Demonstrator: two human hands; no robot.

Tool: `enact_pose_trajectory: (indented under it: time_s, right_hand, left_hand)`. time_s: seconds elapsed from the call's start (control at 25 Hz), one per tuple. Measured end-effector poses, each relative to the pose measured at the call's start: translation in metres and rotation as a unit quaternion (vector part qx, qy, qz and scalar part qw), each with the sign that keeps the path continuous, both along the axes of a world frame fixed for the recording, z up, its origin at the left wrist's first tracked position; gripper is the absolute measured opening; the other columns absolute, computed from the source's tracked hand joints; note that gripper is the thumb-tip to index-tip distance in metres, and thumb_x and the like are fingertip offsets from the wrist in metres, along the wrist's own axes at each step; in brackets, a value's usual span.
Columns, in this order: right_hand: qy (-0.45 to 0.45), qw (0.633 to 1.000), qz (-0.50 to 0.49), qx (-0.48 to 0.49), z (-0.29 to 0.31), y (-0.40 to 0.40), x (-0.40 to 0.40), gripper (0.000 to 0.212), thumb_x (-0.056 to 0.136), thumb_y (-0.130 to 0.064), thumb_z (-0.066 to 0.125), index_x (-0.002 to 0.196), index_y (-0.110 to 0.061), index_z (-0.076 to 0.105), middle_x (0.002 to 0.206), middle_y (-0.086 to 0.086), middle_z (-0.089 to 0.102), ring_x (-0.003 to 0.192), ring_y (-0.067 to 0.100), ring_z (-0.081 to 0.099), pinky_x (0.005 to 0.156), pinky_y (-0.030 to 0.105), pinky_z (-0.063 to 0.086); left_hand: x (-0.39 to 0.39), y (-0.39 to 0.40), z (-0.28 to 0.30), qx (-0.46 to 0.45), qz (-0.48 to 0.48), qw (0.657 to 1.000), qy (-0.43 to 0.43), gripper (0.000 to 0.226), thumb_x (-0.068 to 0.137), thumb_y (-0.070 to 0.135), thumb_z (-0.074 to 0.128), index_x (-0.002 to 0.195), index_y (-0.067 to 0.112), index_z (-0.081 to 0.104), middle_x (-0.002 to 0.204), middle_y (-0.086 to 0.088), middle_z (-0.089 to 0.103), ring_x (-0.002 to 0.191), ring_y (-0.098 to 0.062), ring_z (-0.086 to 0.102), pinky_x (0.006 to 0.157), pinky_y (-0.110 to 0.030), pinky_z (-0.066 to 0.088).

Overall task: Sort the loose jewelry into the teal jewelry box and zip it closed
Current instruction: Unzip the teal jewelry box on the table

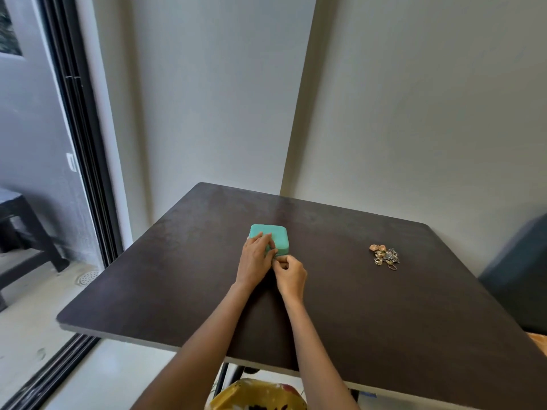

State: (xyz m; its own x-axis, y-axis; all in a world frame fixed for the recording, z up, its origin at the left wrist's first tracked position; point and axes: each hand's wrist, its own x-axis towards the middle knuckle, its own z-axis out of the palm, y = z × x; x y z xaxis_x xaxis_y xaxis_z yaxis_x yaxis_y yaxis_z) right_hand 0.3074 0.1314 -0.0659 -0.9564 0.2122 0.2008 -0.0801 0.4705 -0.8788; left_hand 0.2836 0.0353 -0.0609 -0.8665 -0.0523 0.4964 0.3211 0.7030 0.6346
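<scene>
A small teal jewelry box (275, 236) with rounded corners lies shut on the dark table (340, 306), left of centre. My left hand (256, 260) rests on the box's near left part, fingers spread over the lid and side. My right hand (288, 272) is at the box's near right corner, its fingertips pinched together against the edge where the zip runs; the zip pull itself is too small to make out. A pile of loose jewelry (384, 256), gold rings and small pieces, lies on the table well to the right of both hands.
The table stands in a corner against light walls (414, 113). A dark sliding door frame (85, 161) runs down the left, with a dark bench (20, 226) beyond it. A dark chair or cushion (521, 273) sits at the right edge.
</scene>
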Motion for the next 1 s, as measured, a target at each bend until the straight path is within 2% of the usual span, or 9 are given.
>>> enact_pose_trajectory:
  time_s: [0.12,0.2,0.28,0.44,0.56,0.68,0.76,0.88,1.0]
  right_hand:
    - [-0.016,0.999,-0.013,-0.037,0.003,0.003,0.000,0.015,0.086,-0.024,0.063,0.078,-0.012,0.066,0.073,-0.003,0.066,0.071,0.014,0.060,0.064,0.024,0.041]
    - [-0.021,0.999,-0.011,-0.037,0.005,0.002,0.001,0.018,0.086,-0.026,0.064,0.076,-0.012,0.064,0.073,-0.002,0.064,0.071,0.015,0.059,0.062,0.025,0.038]
    - [-0.024,0.999,-0.001,-0.030,0.004,0.000,0.000,0.022,0.086,-0.031,0.064,0.076,-0.011,0.064,0.074,-0.002,0.064,0.071,0.015,0.058,0.061,0.025,0.038]
    - [-0.039,0.999,0.017,-0.002,-0.004,0.000,-0.004,0.029,0.082,-0.042,0.064,0.075,-0.014,0.069,0.090,0.004,0.067,0.091,0.020,0.059,0.079,0.036,0.049]
    - [-0.054,0.997,0.056,-0.010,-0.005,0.008,-0.007,0.034,0.081,-0.049,0.062,0.082,-0.018,0.075,0.095,0.000,0.067,0.093,0.015,0.062,0.084,0.037,0.052]
    - [-0.081,0.990,0.084,-0.077,0.004,0.013,0.000,0.026,0.089,-0.033,0.056,0.090,-0.015,0.076,0.095,0.000,0.072,0.091,0.012,0.065,0.081,0.031,0.053]
    - [-0.056,0.995,0.032,-0.079,0.005,0.012,0.003,0.030,0.094,-0.030,0.051,0.092,-0.011,0.074,0.101,0.006,0.069,0.088,0.013,0.061,0.074,0.028,0.046]
    - [-0.018,0.993,-0.090,-0.071,0.010,0.002,0.004,0.033,0.094,-0.036,0.051,0.106,-0.007,0.061,0.116,0.009,0.054,0.091,0.017,0.053,0.075,0.028,0.038]
    - [-0.036,0.995,-0.088,-0.001,0.017,-0.005,-0.010,0.054,0.090,-0.050,0.051,0.130,-0.014,0.048,0.133,0.007,0.046,0.117,0.023,0.049,0.093,0.038,0.040]
  left_hand:
    - [0.013,-0.007,0.000,-0.047,0.023,0.998,0.036,0.013,0.084,0.004,0.057,0.095,0.009,0.057,0.146,-0.012,0.039,0.142,-0.029,0.026,0.119,-0.047,0.013]
    - [0.021,-0.010,-0.005,-0.196,0.074,0.971,0.112,0.026,0.070,0.002,0.065,0.090,0.015,0.055,0.143,-0.013,0.043,0.140,-0.033,0.031,0.116,-0.055,0.008]
    - [0.028,-0.011,-0.008,-0.302,0.094,0.940,0.130,0.032,0.063,0.009,0.073,0.087,0.018,0.055,0.139,-0.013,0.048,0.136,-0.033,0.037,0.113,-0.056,0.006]
    - [0.032,-0.012,0.000,-0.350,0.106,0.925,0.107,0.035,0.054,0.021,0.086,0.078,0.020,0.061,0.138,-0.012,0.052,0.130,-0.034,0.046,0.110,-0.055,0.001]
    - [0.034,-0.013,0.003,-0.335,0.090,0.933,0.095,0.028,0.055,0.025,0.088,0.068,0.023,0.064,0.137,-0.009,0.053,0.129,-0.034,0.047,0.111,-0.055,-0.001]
    - [0.033,-0.016,0.004,-0.308,0.075,0.944,0.089,0.019,0.057,0.029,0.087,0.069,0.031,0.072,0.135,-0.007,0.056,0.128,-0.035,0.048,0.112,-0.052,-0.001]
    - [0.030,-0.017,0.001,-0.266,0.067,0.957,0.092,0.016,0.063,0.025,0.085,0.075,0.030,0.076,0.134,-0.007,0.056,0.129,-0.035,0.047,0.114,-0.049,0.004]
    - [0.027,-0.019,-0.003,-0.147,0.040,0.987,0.057,0.010,0.079,0.020,0.073,0.088,0.021,0.077,0.146,-0.010,0.042,0.142,-0.032,0.026,0.118,-0.046,0.012]
    - [0.024,-0.019,-0.003,-0.082,0.046,0.995,0.022,0.012,0.082,0.023,0.070,0.091,0.018,0.076,0.152,-0.007,0.031,0.146,-0.029,0.014,0.119,-0.047,0.011]
